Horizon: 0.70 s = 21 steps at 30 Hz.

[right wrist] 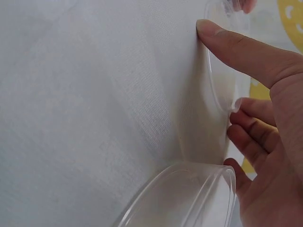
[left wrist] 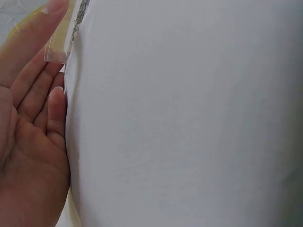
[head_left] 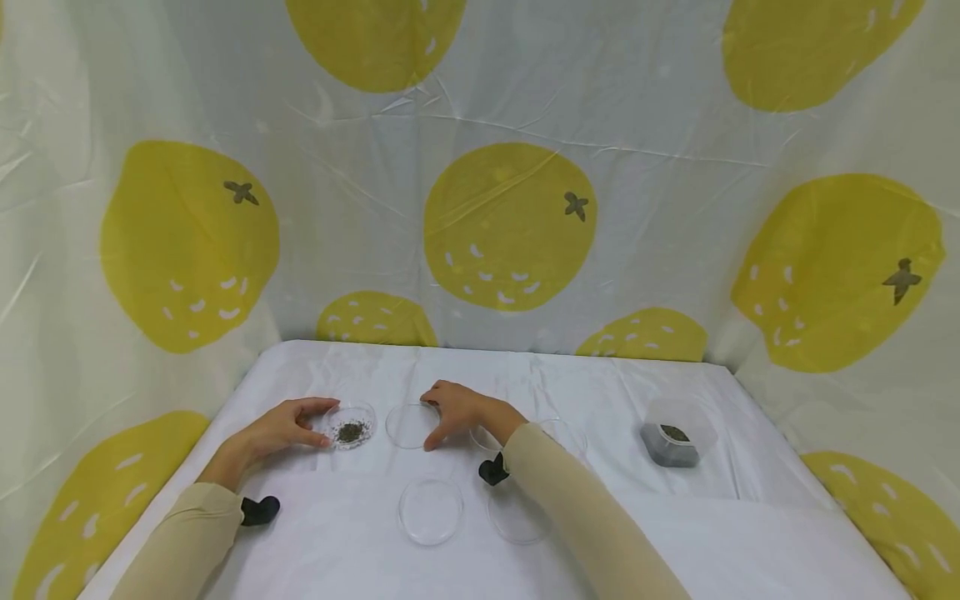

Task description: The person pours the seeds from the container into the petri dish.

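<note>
My left hand (head_left: 281,427) holds a clear petri dish (head_left: 354,409) by its side at the left of the table, thumb on the near rim and fingers on the far one. Dark, crumbly bits (head_left: 350,432) lie in the middle of this dish. In the left wrist view, only a sliver of its clear wall (left wrist: 56,56) shows between thumb and fingers. Just to its right, my right hand (head_left: 467,410) spans another clear dish (head_left: 405,425), which looks empty. The right wrist view has the thumb and a fingertip at opposite edges of that dish (right wrist: 221,80).
Several more clear dishes stand near the right arm, one (head_left: 431,512) in front and others (head_left: 517,517) partly behind the sleeve. A translucent tub (head_left: 671,454) with dark material sits at the right. A lemon-print curtain (head_left: 510,225) hangs behind the white-covered table.
</note>
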Available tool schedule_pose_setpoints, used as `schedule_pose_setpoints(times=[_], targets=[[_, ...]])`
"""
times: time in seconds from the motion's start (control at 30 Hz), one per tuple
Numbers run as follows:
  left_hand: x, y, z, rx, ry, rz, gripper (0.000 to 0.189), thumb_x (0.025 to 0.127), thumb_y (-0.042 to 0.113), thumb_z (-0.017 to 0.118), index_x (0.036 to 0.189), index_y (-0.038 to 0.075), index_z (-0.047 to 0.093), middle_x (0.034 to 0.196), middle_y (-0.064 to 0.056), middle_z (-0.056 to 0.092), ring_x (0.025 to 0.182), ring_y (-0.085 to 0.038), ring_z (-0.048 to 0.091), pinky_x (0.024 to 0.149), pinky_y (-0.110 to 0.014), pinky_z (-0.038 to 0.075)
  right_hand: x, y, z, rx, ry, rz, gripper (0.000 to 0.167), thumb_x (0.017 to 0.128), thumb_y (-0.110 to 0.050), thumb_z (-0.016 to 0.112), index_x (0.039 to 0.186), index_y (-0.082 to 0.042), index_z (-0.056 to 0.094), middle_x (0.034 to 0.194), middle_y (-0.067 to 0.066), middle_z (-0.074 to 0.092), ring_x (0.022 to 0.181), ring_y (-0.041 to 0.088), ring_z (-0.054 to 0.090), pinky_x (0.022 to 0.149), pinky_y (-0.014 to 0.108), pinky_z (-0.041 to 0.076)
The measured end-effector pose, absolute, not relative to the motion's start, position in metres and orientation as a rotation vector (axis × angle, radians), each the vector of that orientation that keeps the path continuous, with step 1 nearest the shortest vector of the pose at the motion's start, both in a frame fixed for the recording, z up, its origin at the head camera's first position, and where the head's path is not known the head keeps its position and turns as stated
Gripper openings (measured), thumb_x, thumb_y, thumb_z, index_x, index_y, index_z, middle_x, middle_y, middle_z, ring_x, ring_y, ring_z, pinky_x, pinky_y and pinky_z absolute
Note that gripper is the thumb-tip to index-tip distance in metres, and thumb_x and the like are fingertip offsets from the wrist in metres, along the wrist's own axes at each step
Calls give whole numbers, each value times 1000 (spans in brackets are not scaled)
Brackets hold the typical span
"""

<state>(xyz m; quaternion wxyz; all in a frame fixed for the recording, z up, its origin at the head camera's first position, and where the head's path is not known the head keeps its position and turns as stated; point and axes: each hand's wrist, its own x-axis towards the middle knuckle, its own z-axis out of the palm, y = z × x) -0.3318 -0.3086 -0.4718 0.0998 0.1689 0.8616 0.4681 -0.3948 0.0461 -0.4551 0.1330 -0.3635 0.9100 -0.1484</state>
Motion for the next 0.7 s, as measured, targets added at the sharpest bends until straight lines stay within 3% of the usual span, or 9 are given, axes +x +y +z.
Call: schedule_pose_setpoints(times=[0.23,0.7], targets=[[-335,-313,-476,505,2535,1402,75,81,16,90,145,-3,56,148,-22,54,136,-36,41,98,-17,38,-393,42,-455,-1047,2651,-448,83,76,-43,92,143,-7,59,133,7,56,120,18,54,106,28,42],[-335,-312,-476,495,2535,1402,74,82,14,89,145,-4,56,148,-23,53,135,-37,42,97,-16,38,-392,26,-457,-1080,2689,-428,82,73,-44,93,137,-3,63,120,5,61,108,16,55,98,25,45]])
